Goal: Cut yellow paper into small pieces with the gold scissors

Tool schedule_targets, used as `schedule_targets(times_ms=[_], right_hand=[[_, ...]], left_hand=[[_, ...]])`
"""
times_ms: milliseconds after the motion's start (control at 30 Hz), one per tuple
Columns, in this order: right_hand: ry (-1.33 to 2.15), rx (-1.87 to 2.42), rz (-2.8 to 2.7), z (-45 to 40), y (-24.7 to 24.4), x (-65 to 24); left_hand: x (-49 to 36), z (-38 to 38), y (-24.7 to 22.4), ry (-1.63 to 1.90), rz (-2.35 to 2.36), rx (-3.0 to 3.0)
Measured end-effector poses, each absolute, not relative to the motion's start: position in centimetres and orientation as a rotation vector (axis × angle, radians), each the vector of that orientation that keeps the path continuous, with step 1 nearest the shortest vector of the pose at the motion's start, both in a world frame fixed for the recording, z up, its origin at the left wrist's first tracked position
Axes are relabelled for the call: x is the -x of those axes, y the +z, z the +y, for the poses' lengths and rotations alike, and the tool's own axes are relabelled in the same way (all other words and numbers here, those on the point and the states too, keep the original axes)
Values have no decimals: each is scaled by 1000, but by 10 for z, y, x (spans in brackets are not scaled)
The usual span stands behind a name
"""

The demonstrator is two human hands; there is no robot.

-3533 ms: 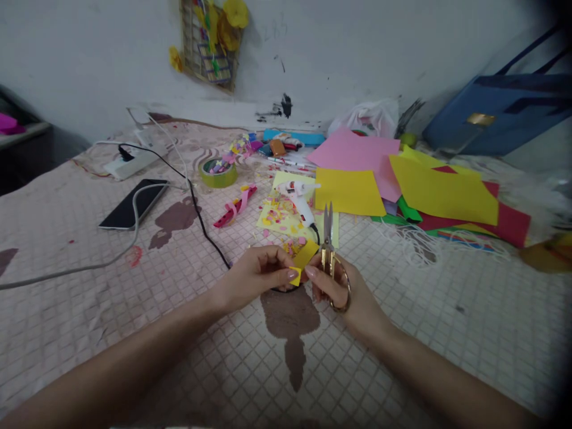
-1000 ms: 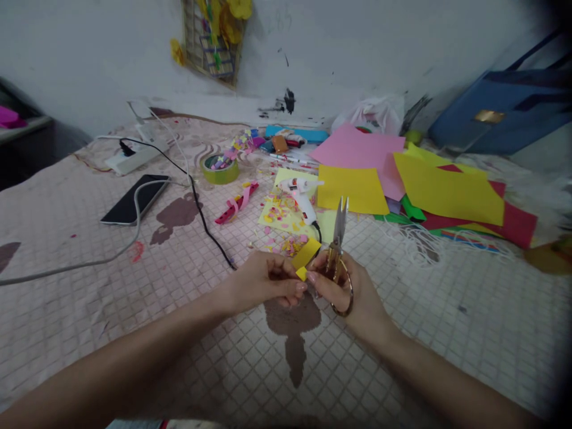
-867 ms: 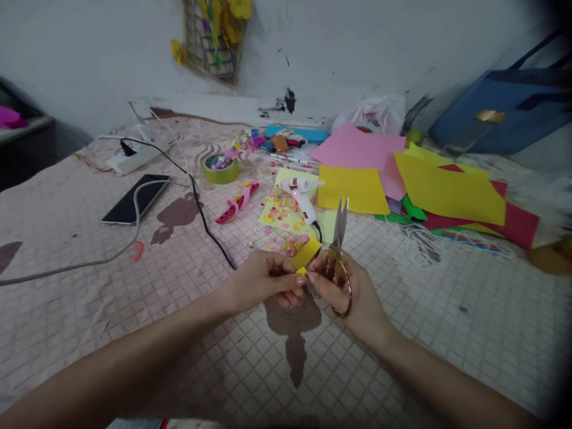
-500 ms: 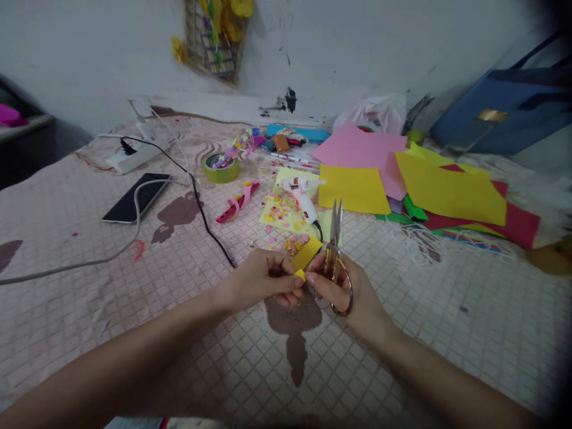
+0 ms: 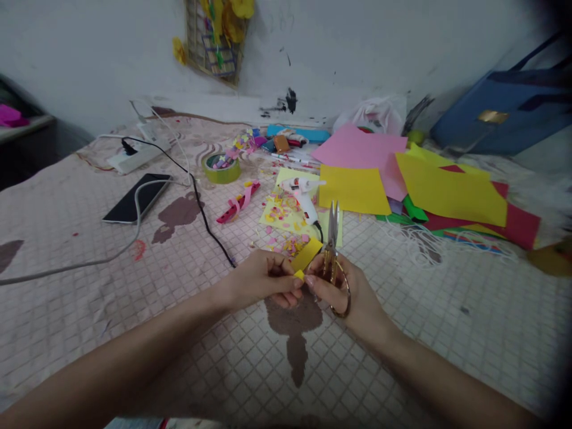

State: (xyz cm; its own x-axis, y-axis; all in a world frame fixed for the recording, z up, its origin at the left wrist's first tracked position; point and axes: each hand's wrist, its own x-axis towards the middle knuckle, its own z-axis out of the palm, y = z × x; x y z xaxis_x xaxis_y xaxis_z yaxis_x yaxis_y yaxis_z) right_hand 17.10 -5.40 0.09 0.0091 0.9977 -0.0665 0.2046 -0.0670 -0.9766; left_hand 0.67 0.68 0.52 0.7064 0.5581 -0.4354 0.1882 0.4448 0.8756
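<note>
Yellow paper piece (image 5: 299,274), cut small, seemingly only part-folded, is pinched by left hand (image 5: 261,277) and right hand (image 5: 360,295) — the latter also gripping gold-handled scissors (image 5: 332,233) — toward the near edge of the patterned cloth (image 5: 214,375).

The small yellow piece (image 5: 299,274) is partly hidden, and the view's top edge crops the wall hanging (image 5: 218,50).

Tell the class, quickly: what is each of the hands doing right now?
Left hand: closed, pinching a small yellow paper piece.
Right hand: closed around gold-handled scissors, fingertips at that same piece.
</note>
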Motion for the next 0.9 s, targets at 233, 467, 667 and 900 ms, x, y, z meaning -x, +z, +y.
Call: schedule_targets(times_ms=[233, 467, 667, 900], right_hand=[[1120, 1386, -1258, -54, -6, -172], [1189, 1393, -1298, -55, -2, -171], [1217, 1387, -1280, -54, -3, -170], [1153, 1426, -1259, -54, -2, -170]], left_hand=[[-9, 4, 8, 290, 835, -1086], [-10, 4, 10, 307, 833, -1124], [-6, 7, 10, 340, 823, -1100], [-7, 5, 10, 303, 832, -1133]])
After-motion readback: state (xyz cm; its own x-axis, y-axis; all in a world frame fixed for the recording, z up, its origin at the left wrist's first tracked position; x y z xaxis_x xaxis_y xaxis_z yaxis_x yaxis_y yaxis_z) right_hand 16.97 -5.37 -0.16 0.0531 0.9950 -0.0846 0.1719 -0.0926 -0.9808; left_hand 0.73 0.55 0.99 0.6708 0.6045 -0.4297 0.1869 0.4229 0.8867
